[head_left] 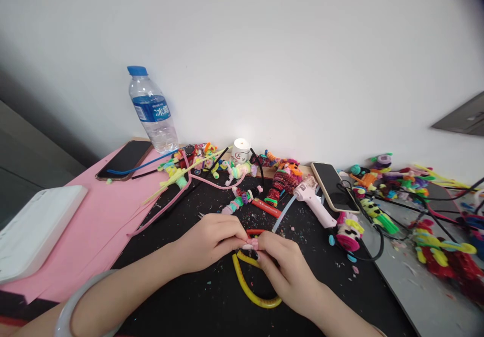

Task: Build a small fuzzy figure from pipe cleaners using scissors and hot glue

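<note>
Both hands meet over the black mat (204,296) at the lower middle. My left hand (212,241) pinches one side of a small pink fuzzy piece (252,244), and my right hand (285,266) pinches its other side. Beneath them, scissors with yellow handles (251,296) lie partly hidden by my fingers. Just beyond my hands is a small figure of pastel and red fuzzy rings (236,203). A red labelled strip (266,207) lies to its right.
A pale glue gun (315,203) and a phone (335,185) lie to the right, among colourful pipe-cleaner figures (378,216) and black cables. A water bottle (153,110), another phone (126,159), pink sheets (102,211) and a white box (41,226) are left.
</note>
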Tool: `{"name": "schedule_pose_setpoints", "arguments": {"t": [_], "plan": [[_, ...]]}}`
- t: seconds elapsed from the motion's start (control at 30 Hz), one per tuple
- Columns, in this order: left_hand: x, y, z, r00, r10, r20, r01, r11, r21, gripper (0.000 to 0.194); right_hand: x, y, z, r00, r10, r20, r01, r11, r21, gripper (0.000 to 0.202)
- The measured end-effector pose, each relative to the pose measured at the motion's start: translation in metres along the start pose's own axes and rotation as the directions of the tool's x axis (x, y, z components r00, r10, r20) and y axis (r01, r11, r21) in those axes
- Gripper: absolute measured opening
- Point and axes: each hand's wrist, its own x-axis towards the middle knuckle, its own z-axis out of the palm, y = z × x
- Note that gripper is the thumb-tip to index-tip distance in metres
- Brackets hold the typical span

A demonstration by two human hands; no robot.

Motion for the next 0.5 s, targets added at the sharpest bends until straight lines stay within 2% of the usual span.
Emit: {"name": "schedule_pose_setpoints", "arguments": {"t": [0.1,0.17,0.27,0.33,0.4,0.5], "plan": [[-0.001,-0.001,-0.002,0.998,-0.018,0.054,0.016,0.999,0.031,0.018,0.000,-0.001,-0.001,0.999,-0.039,-0.003,0.039,0.999,0.033,0.012],[-0.002,-0.001,-0.003,0.999,-0.018,0.046,0.015,0.998,0.069,0.020,0.000,-0.003,-0.002,0.995,-0.085,-0.046,0.088,0.994,0.066,0.015],[-0.003,-0.002,-0.009,0.993,-0.075,-0.096,0.090,0.983,0.159,0.025,0.000,-0.006,-0.004,0.987,-0.117,-0.111,0.127,0.988,0.093,0.019],[-0.002,-0.006,-0.017,0.954,-0.172,-0.244,0.225,0.952,0.206,0.029,-0.001,-0.007,-0.005,0.986,-0.095,-0.139,0.109,0.990,0.094,0.020],[0.000,-0.014,-0.028,0.890,-0.259,-0.375,0.368,0.895,0.254,0.033,-0.001,-0.005,-0.005,0.985,-0.066,-0.159,0.082,0.992,0.096,0.021],[0.003,-0.028,-0.049,0.791,-0.275,-0.547,0.517,0.779,0.355,0.029,-0.002,-0.003,-0.005,0.982,-0.041,-0.184,0.060,0.994,0.096,0.021]]}}
